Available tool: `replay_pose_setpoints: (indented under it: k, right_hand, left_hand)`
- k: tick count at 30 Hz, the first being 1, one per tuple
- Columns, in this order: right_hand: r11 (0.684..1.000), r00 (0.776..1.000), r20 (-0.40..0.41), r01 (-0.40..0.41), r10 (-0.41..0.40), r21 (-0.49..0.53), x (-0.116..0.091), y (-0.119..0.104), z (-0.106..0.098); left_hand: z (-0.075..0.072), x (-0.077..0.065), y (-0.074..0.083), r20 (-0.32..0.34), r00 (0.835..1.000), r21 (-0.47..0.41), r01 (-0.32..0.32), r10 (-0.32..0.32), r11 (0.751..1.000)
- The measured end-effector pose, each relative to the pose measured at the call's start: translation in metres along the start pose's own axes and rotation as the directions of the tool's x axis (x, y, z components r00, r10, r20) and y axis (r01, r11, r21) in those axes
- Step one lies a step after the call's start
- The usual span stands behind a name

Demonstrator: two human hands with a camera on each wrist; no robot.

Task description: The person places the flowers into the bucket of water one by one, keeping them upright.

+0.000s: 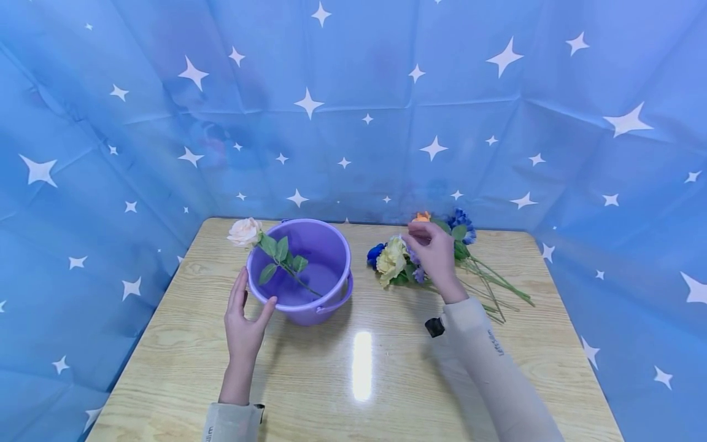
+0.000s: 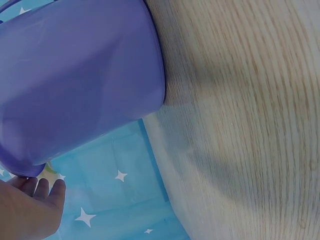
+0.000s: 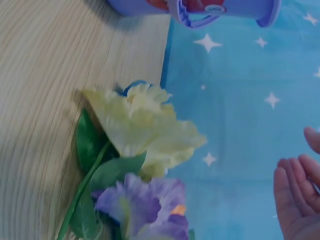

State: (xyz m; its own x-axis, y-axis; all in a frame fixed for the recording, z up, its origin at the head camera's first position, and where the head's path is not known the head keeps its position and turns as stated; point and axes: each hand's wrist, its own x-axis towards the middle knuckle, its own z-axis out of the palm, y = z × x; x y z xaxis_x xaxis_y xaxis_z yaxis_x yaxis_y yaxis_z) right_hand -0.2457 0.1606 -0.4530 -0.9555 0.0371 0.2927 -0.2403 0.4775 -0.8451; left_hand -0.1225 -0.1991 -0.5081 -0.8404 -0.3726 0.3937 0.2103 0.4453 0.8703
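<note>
A purple bucket stands on the table, its handle hanging at the right. Inside leans a pale rose, its stem across the bucket and its bloom beyond the left rim. My left hand touches the bucket's rim with spread thumb and fingers. Over the flowers at the right, my right hand hovers with loosely bent fingers and nothing in them. Beneath and beside it lie a pale yellow flower, a purple flower and a blue rose.
Behind the right hand are an orange flower and a dark blue flower. Several green stems stretch toward the table's right side. A blue star-patterned cloth hangs along the table's back edge and sides.
</note>
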Motion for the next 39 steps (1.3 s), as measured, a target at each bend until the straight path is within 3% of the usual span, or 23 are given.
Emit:
replay_pose_setpoints:
  k: [6,16,30,39]
  right_hand:
    - [1.0,0.998,-0.055,-0.017,0.016,-0.013,-0.001,0.014,-0.011]
    - [0.993,0.99,-0.085,-0.114,0.114,0.009,-0.005,0.035,-0.029]
    - [0.982,0.973,-0.145,-0.188,0.182,-0.03,-0.016,0.071,-0.049]
    - [0.963,0.953,-0.163,-0.264,0.253,-0.047,-0.02,0.102,-0.05]
  left_hand:
    - [-0.002,0.0,0.0,0.013,1.0,0.004,-0.002,0.002,1.0]
    - [-0.003,0.0,-0.001,0.026,1.0,-0.006,-0.003,0.003,1.0]
    - [-0.002,-0.001,-0.001,0.013,1.0,-0.019,-0.017,0.017,1.0]
    - [-0.006,-0.003,0.039,0.015,1.0,-0.019,-0.02,0.02,1.0]
